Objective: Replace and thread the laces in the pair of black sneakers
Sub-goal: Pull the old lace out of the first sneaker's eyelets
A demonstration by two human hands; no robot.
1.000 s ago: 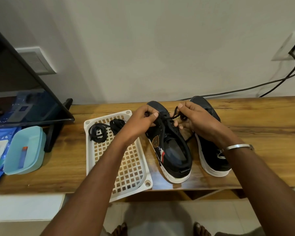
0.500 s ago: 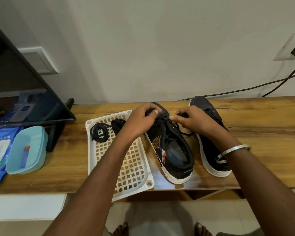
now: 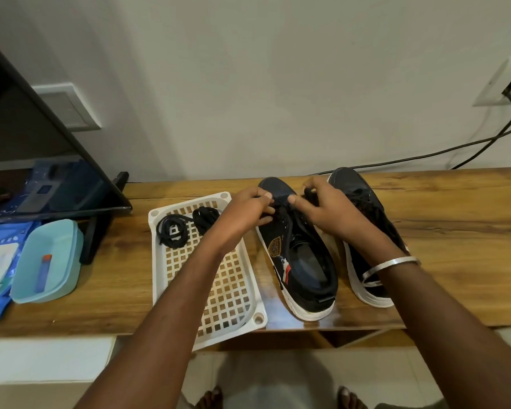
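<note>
Both forearms reach forward from the bottom of the view and meet over the toe end of the left sneaker [image 3: 300, 255]. The left hand [image 3: 242, 212] sits palm down, wrist bent slightly, its fingers curled and its thumb and forefinger pinched on the black lace [image 3: 281, 212] at the front eyelets. The right hand [image 3: 326, 206] comes in from the other side, thumb tip pointing toward the left hand, its fingers curled round the other part of the same lace; a dark loop of it shows above the knuckles. A silver bangle [image 3: 393, 265] circles the right wrist.

The left sneaker lies just below and between the two hands on the wooden table [image 3: 455, 231]. Its long axis runs away from the person, toe at the far end under the fingertips, heel toward the near table edge, the whole shoe angled slightly left at the toe. The right sneaker [image 3: 363, 202] stands just beyond the right hand and under that forearm, almost parallel, toe also pointing to the wall.

Left of the left forearm, partly beneath it, sits a white lattice tray [image 3: 189, 290] holding two coils of spare black laces [image 3: 171, 234] at its far end. Farther left are a teal box [image 3: 48, 261] and a tilted dark screen [image 3: 42, 143].
</note>
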